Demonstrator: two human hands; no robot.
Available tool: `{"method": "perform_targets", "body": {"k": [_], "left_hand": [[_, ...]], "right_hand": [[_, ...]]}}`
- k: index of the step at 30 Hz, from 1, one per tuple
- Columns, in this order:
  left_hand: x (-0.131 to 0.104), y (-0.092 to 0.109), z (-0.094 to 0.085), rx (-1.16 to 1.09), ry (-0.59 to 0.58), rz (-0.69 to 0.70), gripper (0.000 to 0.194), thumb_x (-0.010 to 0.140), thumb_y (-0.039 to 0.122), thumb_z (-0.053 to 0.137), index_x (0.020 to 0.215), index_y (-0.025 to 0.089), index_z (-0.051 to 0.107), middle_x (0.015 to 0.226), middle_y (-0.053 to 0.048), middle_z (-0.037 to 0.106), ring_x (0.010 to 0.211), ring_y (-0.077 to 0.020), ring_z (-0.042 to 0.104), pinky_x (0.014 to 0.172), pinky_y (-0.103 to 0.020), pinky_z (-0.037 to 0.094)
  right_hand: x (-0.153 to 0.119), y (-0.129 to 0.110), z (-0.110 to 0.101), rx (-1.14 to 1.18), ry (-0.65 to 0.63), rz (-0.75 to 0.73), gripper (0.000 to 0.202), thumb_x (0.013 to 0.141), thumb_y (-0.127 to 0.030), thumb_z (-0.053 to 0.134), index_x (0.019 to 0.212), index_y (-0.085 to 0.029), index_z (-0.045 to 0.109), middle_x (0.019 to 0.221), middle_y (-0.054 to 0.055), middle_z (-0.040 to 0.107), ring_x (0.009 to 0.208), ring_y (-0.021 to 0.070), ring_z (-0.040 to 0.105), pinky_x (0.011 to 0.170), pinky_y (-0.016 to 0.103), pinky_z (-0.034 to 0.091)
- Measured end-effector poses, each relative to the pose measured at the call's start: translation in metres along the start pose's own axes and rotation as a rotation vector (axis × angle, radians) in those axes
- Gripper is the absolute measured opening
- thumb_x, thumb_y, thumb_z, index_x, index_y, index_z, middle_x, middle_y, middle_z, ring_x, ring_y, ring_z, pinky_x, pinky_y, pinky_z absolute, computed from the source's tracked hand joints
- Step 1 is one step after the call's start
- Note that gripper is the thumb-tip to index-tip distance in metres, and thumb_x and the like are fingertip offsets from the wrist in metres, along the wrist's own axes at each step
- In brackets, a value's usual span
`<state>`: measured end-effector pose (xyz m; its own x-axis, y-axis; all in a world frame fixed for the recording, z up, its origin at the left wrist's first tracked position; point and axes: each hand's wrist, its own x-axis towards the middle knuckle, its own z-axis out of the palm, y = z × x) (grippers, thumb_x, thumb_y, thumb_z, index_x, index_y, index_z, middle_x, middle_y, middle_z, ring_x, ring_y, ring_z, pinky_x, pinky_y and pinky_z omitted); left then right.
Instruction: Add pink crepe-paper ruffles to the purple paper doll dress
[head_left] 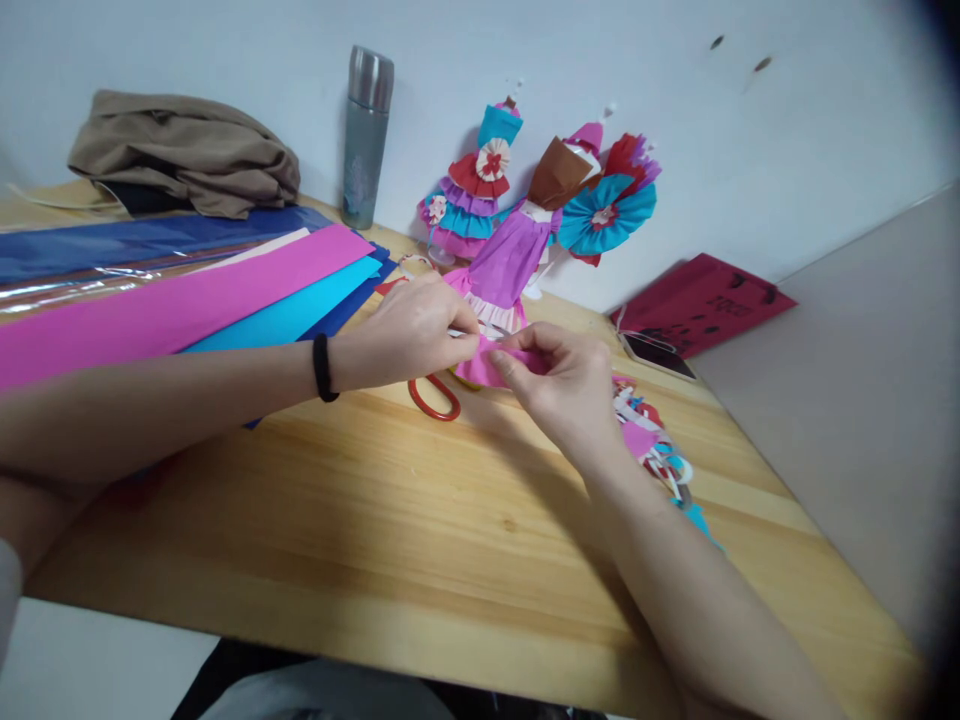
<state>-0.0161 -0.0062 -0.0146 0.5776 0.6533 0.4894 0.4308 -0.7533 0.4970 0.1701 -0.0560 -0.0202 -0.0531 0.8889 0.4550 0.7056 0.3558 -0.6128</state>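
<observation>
Between my two hands is a piece of pink crepe paper (pixel 484 368), gathered along its upper edge. My left hand (pixel 424 335), with a black band on the wrist, pinches its left end between thumb and fingers. My right hand (pixel 559 385) pinches the right end, with the thumb on top. Right behind the paper stands a doll figure in a purple paper dress (pixel 506 255) with a pale pleated band and a brown top. Red-handled scissors (pixel 435 398) lie just below my left hand, their blades hidden.
Long pink (pixel 187 290), cyan and blue paper sheets cover the table's left side. A grey bottle (pixel 365 150), a brown cloth (pixel 184 150) and ruffled paper figures (pixel 469 195) stand along the wall. Paper scraps (pixel 649 435) and a red bag (pixel 694 305) are at the right.
</observation>
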Motion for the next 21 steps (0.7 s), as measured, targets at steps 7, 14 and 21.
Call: {"method": "perform_targets", "body": {"k": [7,14,21], "left_hand": [[-0.002,0.013,-0.001,-0.034,-0.116,-0.132,0.023,0.083,0.014,0.058,0.062,0.014,0.066,0.054,0.002,0.051,0.057,-0.0097,0.04,0.054,-0.028,0.026],[-0.004,0.015,0.001,-0.066,-0.079,-0.139,0.021,0.086,0.015,0.058,0.074,0.012,0.075,0.061,0.001,0.062,0.061,-0.0099,0.046,0.056,-0.027,0.029],[-0.004,0.014,0.001,-0.064,-0.073,-0.133,0.023,0.085,0.012,0.059,0.067,0.012,0.073,0.056,0.002,0.057,0.057,-0.0085,0.044,0.054,-0.028,0.027]], "right_hand": [[-0.001,-0.002,-0.001,-0.072,0.012,-0.054,0.017,0.075,-0.031,0.065,0.063,-0.019,0.062,0.057,-0.001,0.059,0.053,0.0123,0.048,0.055,0.028,0.035],[-0.002,-0.003,-0.001,-0.086,0.052,-0.115,0.015,0.077,-0.028,0.062,0.065,-0.02,0.06,0.059,0.0,0.061,0.054,0.0133,0.05,0.056,0.029,0.037],[-0.003,-0.005,-0.001,-0.073,0.05,-0.13,0.01,0.076,-0.026,0.062,0.068,-0.021,0.062,0.06,-0.001,0.062,0.053,0.013,0.05,0.056,0.029,0.038]]}}
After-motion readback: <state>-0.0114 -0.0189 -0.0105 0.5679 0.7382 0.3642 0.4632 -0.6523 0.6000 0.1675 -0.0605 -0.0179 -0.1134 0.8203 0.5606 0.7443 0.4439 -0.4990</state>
